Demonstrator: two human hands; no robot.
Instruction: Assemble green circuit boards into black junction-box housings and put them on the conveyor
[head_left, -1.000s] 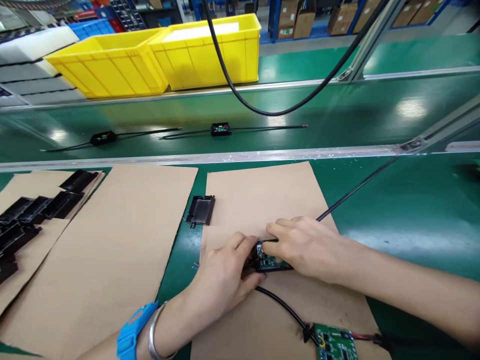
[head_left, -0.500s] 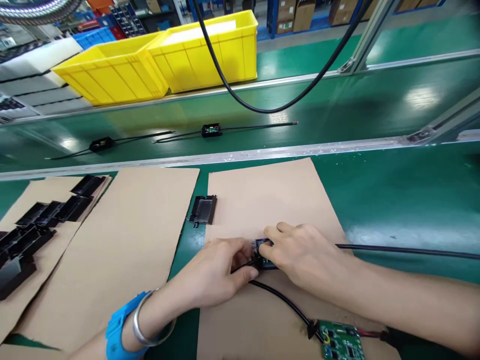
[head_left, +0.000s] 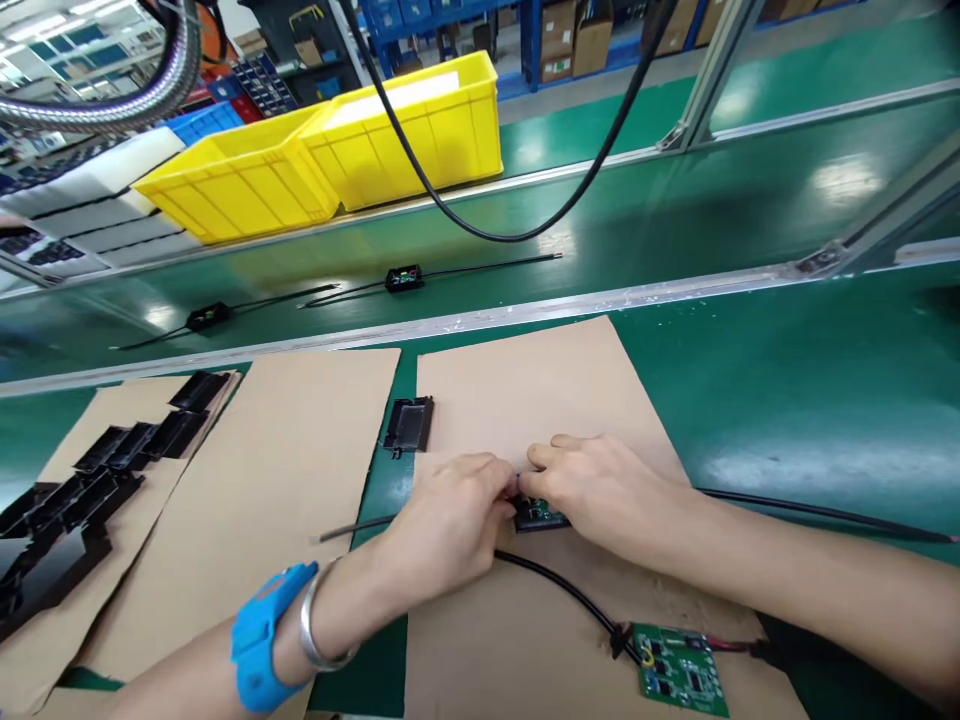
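On the brown cardboard sheet point(head_left: 540, 400) near the green bench's front edge, our left hand point(head_left: 450, 530) and right hand point(head_left: 607, 495) pinch a small black-cased circuit board point(head_left: 538, 517); beyond the conveyor, one of two yellow plastic bins point(head_left: 420, 135) holds white sheets.

Both forearms reach forward and inward – the left hand point(head_left: 450, 520) and the right hand point(head_left: 600, 490) meet fingertip to fingertip, palms down, fingers curled
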